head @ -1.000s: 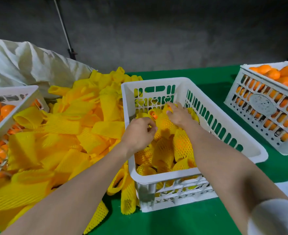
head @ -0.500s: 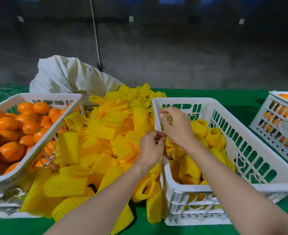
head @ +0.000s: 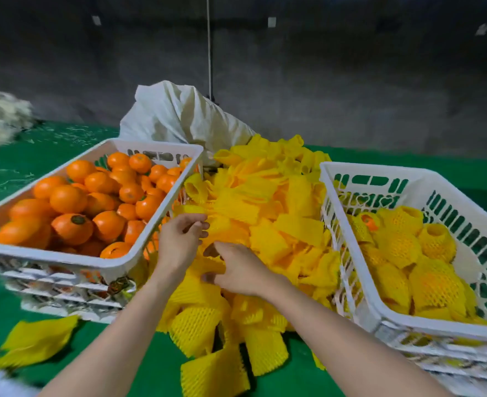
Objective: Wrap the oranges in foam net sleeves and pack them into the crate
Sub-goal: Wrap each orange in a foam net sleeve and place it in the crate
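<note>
We dig into the foam sleeve pile at centre.
Our right hand grips one foam net sleeve between thumb and fingers. Our left hand is curled at the pile's edge, grip unclear. Bare oranges fill the white crate at 9 o'clock. Wrapped oranges sit in the packing crate at 3 o'clock. White sack at 12.

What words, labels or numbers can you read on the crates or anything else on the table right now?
No text can be read anywhere.
Right crate: the far wall has cut-out slots and hearts, no letters I can make out.
Left crate: similar cut-outs, too blurred to read.
Sack: no print shows.
</note>
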Demonstrator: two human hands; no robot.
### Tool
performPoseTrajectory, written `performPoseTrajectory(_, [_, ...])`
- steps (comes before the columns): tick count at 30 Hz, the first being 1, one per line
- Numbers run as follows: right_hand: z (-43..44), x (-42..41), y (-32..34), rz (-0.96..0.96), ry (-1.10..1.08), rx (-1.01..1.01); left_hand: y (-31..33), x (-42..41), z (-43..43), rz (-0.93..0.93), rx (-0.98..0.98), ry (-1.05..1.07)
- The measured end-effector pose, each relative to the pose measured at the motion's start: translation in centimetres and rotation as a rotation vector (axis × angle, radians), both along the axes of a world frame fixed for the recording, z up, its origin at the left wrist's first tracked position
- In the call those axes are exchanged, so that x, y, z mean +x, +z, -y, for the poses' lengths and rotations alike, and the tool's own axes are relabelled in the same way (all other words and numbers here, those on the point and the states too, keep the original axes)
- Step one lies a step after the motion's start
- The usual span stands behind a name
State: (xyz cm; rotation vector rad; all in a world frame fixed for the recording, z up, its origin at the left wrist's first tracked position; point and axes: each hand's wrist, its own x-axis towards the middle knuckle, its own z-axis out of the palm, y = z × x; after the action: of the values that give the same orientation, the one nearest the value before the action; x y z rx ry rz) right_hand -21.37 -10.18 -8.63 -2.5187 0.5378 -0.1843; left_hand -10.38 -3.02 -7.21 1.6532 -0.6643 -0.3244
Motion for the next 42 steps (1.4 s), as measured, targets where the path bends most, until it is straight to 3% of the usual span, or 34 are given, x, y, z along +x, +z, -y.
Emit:
performPoseTrajectory(4, [-0.7, 2.2, -2.1, -0.083, -0.094, -0.109, -0.3, 2.0, -1.8, -0.041, -0.010, -0.043])
performPoseTrajectory(8, [0.3, 1.7, -1.2, 0.192, -0.263, -0.049, -0.4, 3.4, -2.9, -0.018, 0.055, -0.191])
performPoseTrajectory(11, [1.3, 0.7, 0.8, 0.323, -0.264, 0.097, 0.0, 3.5, -2.9, 0.022, 0.127, -0.395])
performPoseTrajectory(14, [1.5, -0.1, 2.8, 0.353, -0.196, 0.280, 1.1, 3.0, -2.1, 0.268, 0.248, -0.465])
performPoseTrajectory(16, [1.1, -0.4, 3.6, 0.397, -0.205, 0.287, 1.7, 2.6, -1.8, 0.431, 0.266, -0.445])
performPoseTrajectory(18, [0.4, -0.3, 3.7, 0.461, -0.277, 0.231, 1.9, 2.1, -1.7, 0.479, 0.228, -0.398])
performPoseTrajectory(23, [-1.3, 1.7, 3.2, 0.574, -0.395, -0.191, 2.3, 1.4, -2.4, 0.442, 0.149, -0.213])
performPoseTrajectory(27, [-2.6, 3.7, 3.7, 0.700, -0.354, -0.390, 2.5, 2.6, -3.5, 0.258, 0.093, -0.193])
performPoseTrajectory(30, [-3.0, 5.3, 4.2, 0.707, -0.255, -0.332, 3.2, 4.1, -4.8, 0.117, 0.070, -0.250])
performPoseTrajectory(33, [-2.8, 6.9, 4.8, 0.600, -0.217, -0.100, 4.0, 6.3, -6.3, 0.198, 0.087, -0.324])
performPoseTrajectory(39, [-4.0, 10.5, 5.5, 0.653, -0.135, -0.257, 4.7, 11.0, -6.8, 0.242, 0.250, -0.397])
performPoseTrajectory(42, [-3.8, 11.5, 5.7, 0.658, -0.166, -0.112, 4.9, 15.5, -4.8, 0.162, 0.260, -0.268])
